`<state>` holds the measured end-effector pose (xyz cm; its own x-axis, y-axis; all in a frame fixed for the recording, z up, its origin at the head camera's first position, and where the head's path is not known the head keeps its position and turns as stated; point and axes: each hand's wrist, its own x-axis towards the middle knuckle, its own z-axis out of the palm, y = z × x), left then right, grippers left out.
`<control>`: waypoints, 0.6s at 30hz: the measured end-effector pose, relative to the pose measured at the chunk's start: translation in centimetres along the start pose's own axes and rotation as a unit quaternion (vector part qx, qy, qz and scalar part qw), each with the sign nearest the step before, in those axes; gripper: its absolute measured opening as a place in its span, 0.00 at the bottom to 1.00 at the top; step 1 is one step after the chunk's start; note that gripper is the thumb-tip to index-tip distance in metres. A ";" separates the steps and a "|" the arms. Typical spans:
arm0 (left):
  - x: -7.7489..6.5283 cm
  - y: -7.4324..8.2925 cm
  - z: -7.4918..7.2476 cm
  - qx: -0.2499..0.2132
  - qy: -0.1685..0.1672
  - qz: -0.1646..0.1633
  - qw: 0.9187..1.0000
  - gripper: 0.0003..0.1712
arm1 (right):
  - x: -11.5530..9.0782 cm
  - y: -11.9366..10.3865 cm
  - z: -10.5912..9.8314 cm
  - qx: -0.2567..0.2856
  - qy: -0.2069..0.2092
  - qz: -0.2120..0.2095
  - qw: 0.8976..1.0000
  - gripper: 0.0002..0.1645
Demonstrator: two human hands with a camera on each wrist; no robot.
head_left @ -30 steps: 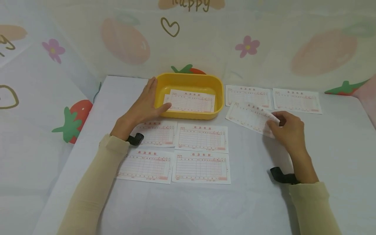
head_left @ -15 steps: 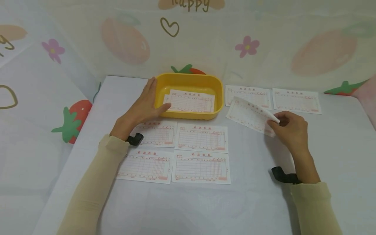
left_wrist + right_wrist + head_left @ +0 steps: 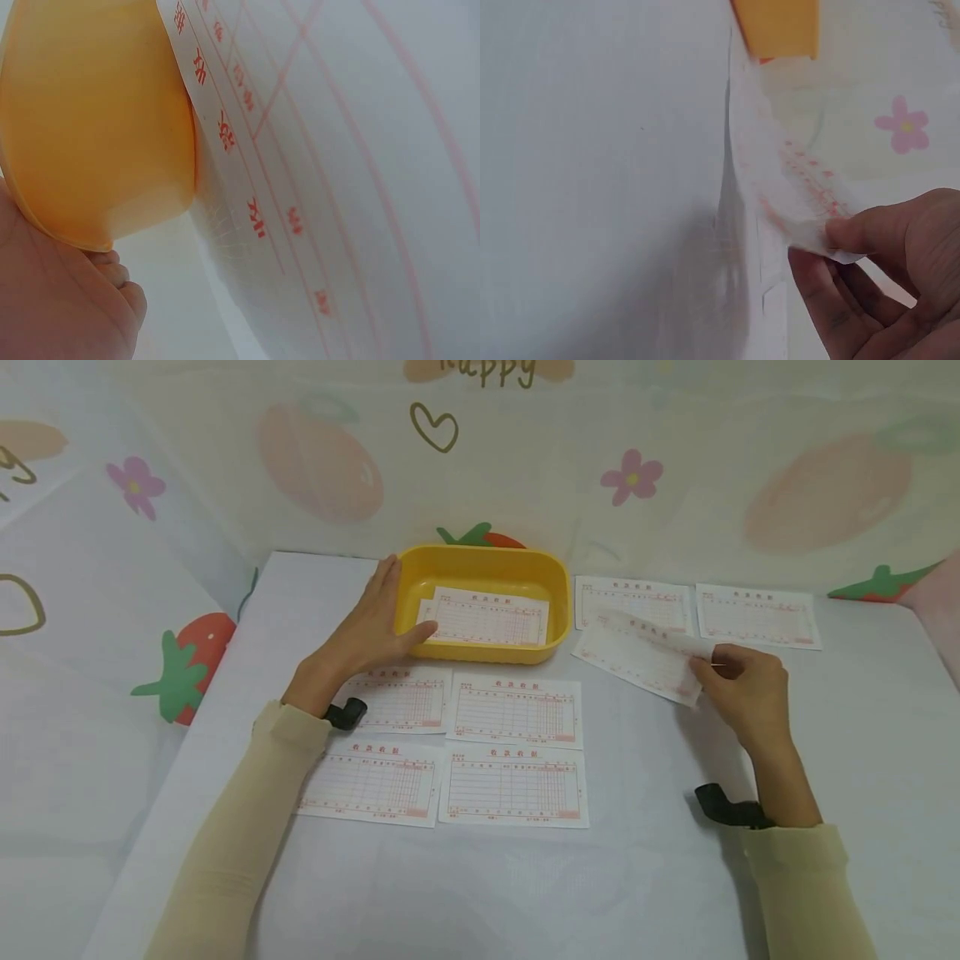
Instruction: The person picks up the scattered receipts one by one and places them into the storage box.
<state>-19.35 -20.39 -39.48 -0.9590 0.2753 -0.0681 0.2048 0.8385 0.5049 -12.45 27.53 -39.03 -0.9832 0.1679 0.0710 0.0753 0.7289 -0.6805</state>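
Note:
My left hand (image 3: 369, 625) grips the left end of a yellow plastic tub (image 3: 487, 557), its thumb lying over the front rim. In the left wrist view the curled fingers (image 3: 124, 289) show just below the tub's rim. Inside the tub lie a few white receipt slips (image 3: 491, 618) with red printing. My right hand (image 3: 750, 689) pinches the right corner of another receipt slip (image 3: 637, 656) between thumb and fingers. That slip is bent and slanted, its far edge overlapping a flat slip behind it; in the right wrist view it curves up toward the fingertips (image 3: 840, 229).
Two receipt slips, a left one (image 3: 633, 593) and a right one (image 3: 757, 614), lie right of the tub. Several more (image 3: 513, 785) form a block in front of it, partly under the left forearm (image 3: 232, 835). A printed cloth backdrop (image 3: 525, 468) rises behind the white table (image 3: 480, 893).
My right hand has shifted slightly right with the pinched slip, whose bend has changed shape. The left hand and the tub stay in place.

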 end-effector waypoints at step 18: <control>0.1 -0.1 0.2 0.004 0.001 0.006 1.000 0.66 | 0.5 0.6 -1.1 0.103 -0.031 0.045 0.993 0.22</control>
<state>-19.47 -20.38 -39.70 -0.9569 0.2841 -0.0601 0.2175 0.8385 0.4996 -12.75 28.83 -38.59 -0.9828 0.1805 -0.0379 0.1345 0.5611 -0.8167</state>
